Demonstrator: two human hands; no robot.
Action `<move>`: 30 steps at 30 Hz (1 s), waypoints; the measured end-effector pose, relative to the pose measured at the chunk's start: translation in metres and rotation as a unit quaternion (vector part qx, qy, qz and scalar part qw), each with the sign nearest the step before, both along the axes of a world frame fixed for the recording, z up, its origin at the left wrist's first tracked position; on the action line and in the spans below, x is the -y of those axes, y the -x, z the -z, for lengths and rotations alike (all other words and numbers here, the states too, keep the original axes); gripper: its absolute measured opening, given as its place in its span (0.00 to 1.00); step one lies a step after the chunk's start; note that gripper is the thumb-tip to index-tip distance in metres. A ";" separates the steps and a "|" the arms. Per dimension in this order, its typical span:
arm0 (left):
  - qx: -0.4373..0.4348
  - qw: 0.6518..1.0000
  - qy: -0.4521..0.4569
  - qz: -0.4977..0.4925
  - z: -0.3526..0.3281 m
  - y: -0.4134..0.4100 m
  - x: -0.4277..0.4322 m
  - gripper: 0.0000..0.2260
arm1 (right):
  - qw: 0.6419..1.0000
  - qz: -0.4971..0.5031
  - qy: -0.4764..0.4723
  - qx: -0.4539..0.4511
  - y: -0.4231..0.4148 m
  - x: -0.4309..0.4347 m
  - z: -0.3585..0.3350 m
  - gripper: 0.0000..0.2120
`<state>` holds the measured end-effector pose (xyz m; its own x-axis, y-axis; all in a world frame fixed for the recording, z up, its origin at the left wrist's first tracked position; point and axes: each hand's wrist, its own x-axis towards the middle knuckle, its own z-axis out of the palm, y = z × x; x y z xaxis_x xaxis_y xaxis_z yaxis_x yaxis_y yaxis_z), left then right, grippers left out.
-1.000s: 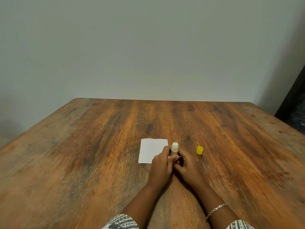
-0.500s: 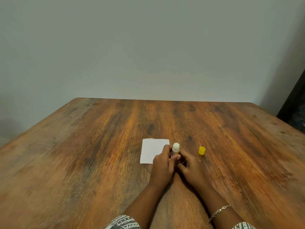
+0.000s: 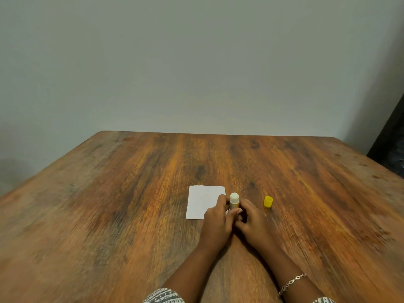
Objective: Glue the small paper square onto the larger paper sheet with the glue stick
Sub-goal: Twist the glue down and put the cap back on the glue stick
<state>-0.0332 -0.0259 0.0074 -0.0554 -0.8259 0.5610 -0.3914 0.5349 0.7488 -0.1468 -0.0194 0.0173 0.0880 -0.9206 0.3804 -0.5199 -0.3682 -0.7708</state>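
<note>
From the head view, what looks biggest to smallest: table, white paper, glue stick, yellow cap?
1. table
2. white paper
3. glue stick and yellow cap: too alike to rank, since the stick is partly covered.

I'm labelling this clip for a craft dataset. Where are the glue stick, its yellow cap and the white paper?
glue stick (image 3: 234,200), head view, on its white upper part.
yellow cap (image 3: 268,201), head view, on the middle of its side.
white paper (image 3: 202,201), head view, on its bare middle.
</note>
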 end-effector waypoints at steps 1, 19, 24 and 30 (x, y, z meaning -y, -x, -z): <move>-0.001 1.000 -0.002 0.000 0.000 0.000 0.000 0.11 | 1.000 0.004 0.000 -0.005 0.000 0.000 0.001 0.14; -0.001 1.000 -0.007 -0.007 -0.002 -0.001 -0.001 0.14 | 1.000 -0.021 -0.015 0.006 0.002 0.002 0.001 0.19; 0.005 1.000 -0.009 -0.001 -0.002 -0.001 -0.002 0.14 | 1.000 -0.011 0.009 -0.003 0.000 0.001 -0.001 0.19; 0.002 1.000 -0.009 -0.004 -0.004 -0.001 -0.001 0.14 | 0.999 -0.034 -0.023 0.011 0.003 0.002 -0.001 0.19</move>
<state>-0.0323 -0.0246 0.0110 -0.0508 -0.8364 0.5457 -0.3985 0.5180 0.7569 -0.1502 -0.0213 0.0187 0.1430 -0.9296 0.3397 -0.4781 -0.3654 -0.7987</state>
